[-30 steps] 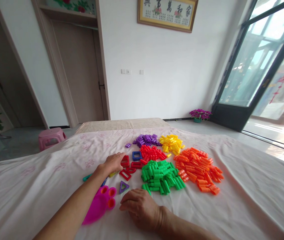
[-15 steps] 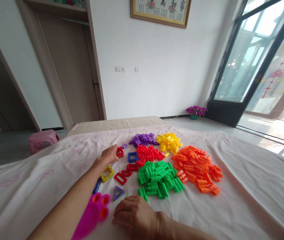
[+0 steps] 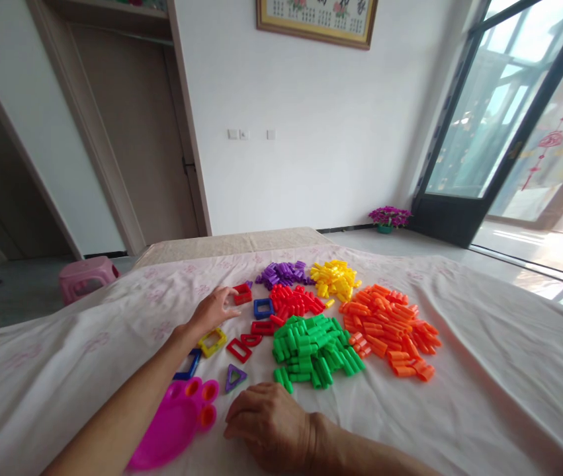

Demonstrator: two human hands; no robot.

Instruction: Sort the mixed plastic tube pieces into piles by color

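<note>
My left hand (image 3: 215, 309) reaches out over the sheet, its fingers apart, beside a red frame piece (image 3: 243, 294) at its fingertips. A blue square frame (image 3: 263, 308) lies to the right of it. My right hand (image 3: 267, 423) rests at the near edge with its fingers curled under; what they hold, if anything, is hidden. Just beyond it are a purple triangle (image 3: 235, 378) and a pile of green pieces (image 3: 313, 350). A yellow frame (image 3: 212, 342) and a pink paw-shaped tray (image 3: 172, 423) lie near my left forearm.
Piles of red (image 3: 295, 301), purple (image 3: 282, 274), yellow (image 3: 335, 279) and orange pieces (image 3: 390, 327) lie beyond and right of the green ones. Red frames (image 3: 239, 350) sit mid-sheet. A pink stool (image 3: 87, 277) stands at far left.
My left hand has drawn back slightly from the red frame piece, its fingers now spread. That piece sits a little farther right and away. My right hand has barely moved.
</note>
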